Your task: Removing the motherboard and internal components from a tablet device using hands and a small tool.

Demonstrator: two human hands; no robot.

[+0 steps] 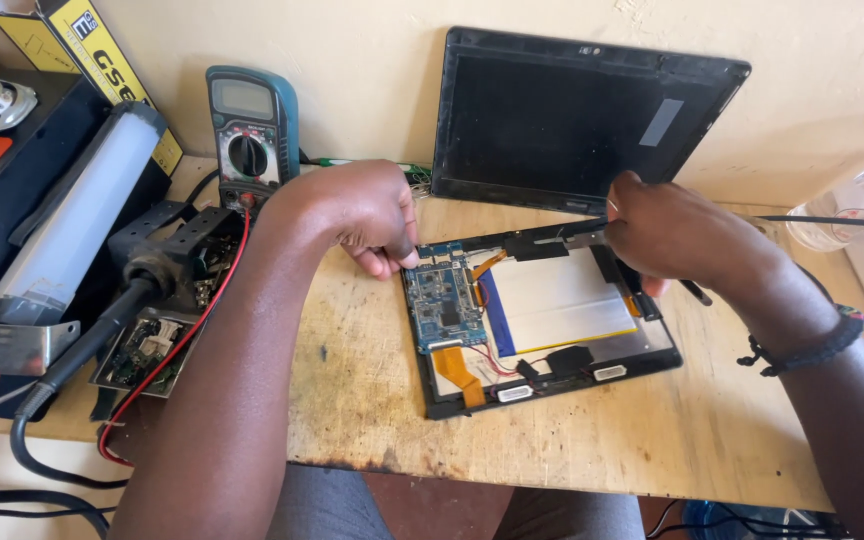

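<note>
On a worn wooden table (592, 440), an opened tablet (542, 320) lies flat near the middle, its back cover off. Inside it a blue circuit board (442, 305) sits to the left and a flat silver battery (557, 300) to the right, with orange ribbon cables (462, 375) along the near edge. The left hand (367, 215) is curled into a loose fist, fingertips pressing the tablet's far left corner. The right hand (677, 235) is closed around a thin dark tool (694, 292) at the far right edge; how tightly it grips cannot be told. The tablet looks light, thin and fragile; the frame edges seem the safest place to hold it, away from the cables and board. A black screen panel (572, 115) leans against the far wall. At far left stand a meter (250, 125) and a soldering iron (102, 335).
</note>
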